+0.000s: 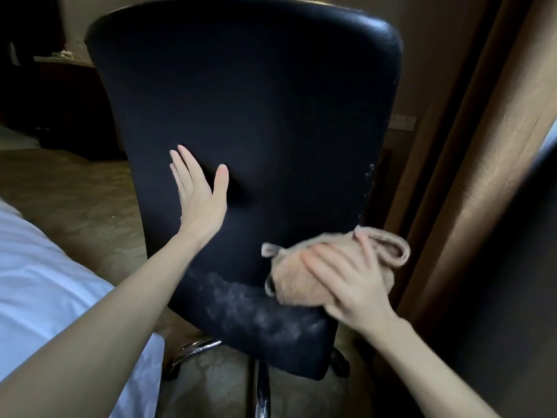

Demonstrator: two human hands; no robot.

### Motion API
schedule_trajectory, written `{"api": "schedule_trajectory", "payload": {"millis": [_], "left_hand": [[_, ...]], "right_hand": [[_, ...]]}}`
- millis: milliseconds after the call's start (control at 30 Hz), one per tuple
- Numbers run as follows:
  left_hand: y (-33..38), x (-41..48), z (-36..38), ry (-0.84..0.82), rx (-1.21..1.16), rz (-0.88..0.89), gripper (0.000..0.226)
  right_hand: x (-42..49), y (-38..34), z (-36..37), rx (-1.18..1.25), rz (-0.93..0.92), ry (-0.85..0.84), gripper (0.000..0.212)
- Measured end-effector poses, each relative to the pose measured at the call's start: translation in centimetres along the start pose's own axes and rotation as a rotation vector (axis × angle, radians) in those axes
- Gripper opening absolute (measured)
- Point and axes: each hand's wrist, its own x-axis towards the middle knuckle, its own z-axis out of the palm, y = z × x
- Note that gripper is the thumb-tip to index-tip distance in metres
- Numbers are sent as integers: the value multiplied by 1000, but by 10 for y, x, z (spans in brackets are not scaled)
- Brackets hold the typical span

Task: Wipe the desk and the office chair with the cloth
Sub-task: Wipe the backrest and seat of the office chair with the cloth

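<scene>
I see the chair [256, 116] with its black back toward me, filling most of the view. My left hand [199, 194] lies flat on the back, fingers straight and thumb spread, holding nothing. My right hand [346, 285] presses the tan cloth [298, 279] against the back's lower right edge, fingers laid fairly straight over it, though blurred. A dusty grey patch [241, 300] runs along the bottom, just left of the cloth. A white bed [45, 282] sits at my left.

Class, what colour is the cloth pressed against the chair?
The cloth is pale peach-beige, clearest in the head view.
</scene>
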Motion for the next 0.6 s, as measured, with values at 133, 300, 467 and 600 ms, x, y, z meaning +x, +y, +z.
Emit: {"api": "schedule_trajectory", "payload": {"millis": [133,300,467,600], "left_hand": [[0,-5,4,35,9,23,81],[3,-7,11,78,29,28,80],[4,-12,18,154,34,14,78],[5,-16,20,196,33,21,78]], "right_hand": [[78,40,-36,14,42,254,58],[152,72,-78,-121,-70,311,35],[196,71,-93,-278,-76,377,35],[179,44,-66,-300,16,490,30]]}}
